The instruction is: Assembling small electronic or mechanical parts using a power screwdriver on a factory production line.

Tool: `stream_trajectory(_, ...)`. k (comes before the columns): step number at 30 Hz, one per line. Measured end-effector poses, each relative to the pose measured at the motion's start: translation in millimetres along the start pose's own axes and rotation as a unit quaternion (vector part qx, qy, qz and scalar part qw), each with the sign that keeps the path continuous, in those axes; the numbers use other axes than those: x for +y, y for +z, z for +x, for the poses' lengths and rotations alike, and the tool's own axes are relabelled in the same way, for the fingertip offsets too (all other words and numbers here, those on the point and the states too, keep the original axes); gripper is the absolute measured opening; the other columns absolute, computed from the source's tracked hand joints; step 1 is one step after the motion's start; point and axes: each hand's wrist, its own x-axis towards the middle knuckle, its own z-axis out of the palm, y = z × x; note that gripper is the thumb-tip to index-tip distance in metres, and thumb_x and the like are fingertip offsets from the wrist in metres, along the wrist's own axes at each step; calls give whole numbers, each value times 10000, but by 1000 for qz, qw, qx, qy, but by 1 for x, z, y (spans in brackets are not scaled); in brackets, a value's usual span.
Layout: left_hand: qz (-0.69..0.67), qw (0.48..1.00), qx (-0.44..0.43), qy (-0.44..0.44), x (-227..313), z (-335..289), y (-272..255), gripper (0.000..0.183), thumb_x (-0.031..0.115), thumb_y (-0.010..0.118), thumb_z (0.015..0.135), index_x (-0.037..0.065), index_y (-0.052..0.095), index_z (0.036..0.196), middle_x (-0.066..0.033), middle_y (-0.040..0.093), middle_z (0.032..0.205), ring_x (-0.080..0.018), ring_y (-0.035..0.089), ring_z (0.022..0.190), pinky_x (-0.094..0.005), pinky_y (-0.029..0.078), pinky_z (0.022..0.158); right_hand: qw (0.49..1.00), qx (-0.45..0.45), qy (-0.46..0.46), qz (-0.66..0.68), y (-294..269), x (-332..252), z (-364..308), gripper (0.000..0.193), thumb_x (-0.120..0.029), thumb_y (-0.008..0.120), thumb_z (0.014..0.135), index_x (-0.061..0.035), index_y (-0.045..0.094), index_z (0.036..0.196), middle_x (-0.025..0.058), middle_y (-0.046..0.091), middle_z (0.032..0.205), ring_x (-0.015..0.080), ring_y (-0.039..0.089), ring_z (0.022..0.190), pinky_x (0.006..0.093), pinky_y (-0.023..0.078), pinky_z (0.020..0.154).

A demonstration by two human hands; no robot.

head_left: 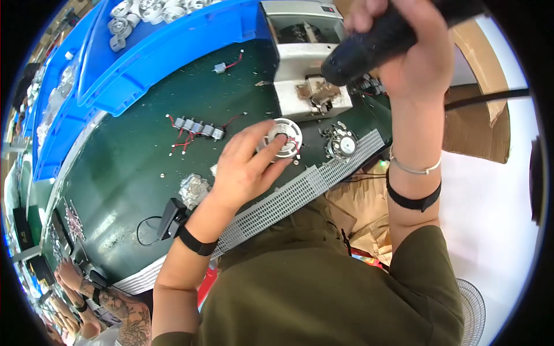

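Observation:
My left hand [241, 163] holds a round white plastic housing [294, 130] down on the green bench mat, its thumb and fingers pressed onto the top. A small dark part and red wires show inside the housing. Raised at the upper right, my right hand [424, 60] is wrapped round a thick black cylindrical tool that looks like an electric screwdriver [369, 51]. Its rounded end points down-left, over the front of a white and grey screw feeder [288, 102]. The tool's tip is not visible. Beside the housing lies a pile of small metal parts with a round disc [345, 145].
Small motors with red wires [199, 128] lie left of my hand; another motor [220, 68] lies farther back. Blue bins [173, 55] hold white parts. A perforated strip [311, 182] edges the bench. Crumpled clear plastic [194, 190] and cardboard [476, 127] flank me. A co-worker's hand [70, 275] is lower left.

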Motion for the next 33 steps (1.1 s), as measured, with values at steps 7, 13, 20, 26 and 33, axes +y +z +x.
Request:
stream_trajectory(7,34,999,-1,-9,0,0,0,433,181,820,607,106,665,1004,-161,566,1160,-319,585,899,-400,489,754,993,88,15,-78,-17,24,-28,377,-3,637,753,64,496,1096,75,574,726,155,565,553,279,480,514)
stream_trajectory(13,16,1000,5,-26,1,-4,4,428,166,817,608,106,666,1004,-158,580,1129,-306,594,883,-390,491,736,995,91,30,-34,-17,24,-32,386,1,652,746,64,500,1096,74,581,722,145,572,566,270,488,522)
stream_trajectory(20,12,1000,8,-26,0,-4,4,428,159,815,609,104,667,1007,-154,587,1117,-298,602,865,-380,493,718,994,27,-58,85,-22,40,-32,365,14,633,756,63,498,1092,78,583,721,142,570,567,264,486,517)
stream_trajectory(26,-6,1000,14,-27,2,-2,7,422,157,815,611,99,666,1002,-151,590,1112,-290,603,867,-373,496,715,991,37,-90,89,-24,53,-31,364,46,615,759,70,485,1098,83,582,716,138,568,568,257,485,521)
stream_trajectory(33,-11,999,26,-30,-2,-6,9,405,161,810,621,98,662,993,-148,591,1108,-293,602,874,-378,499,716,976,163,-24,-143,6,24,-61,399,47,596,777,95,429,1136,65,557,657,137,550,562,262,479,540)
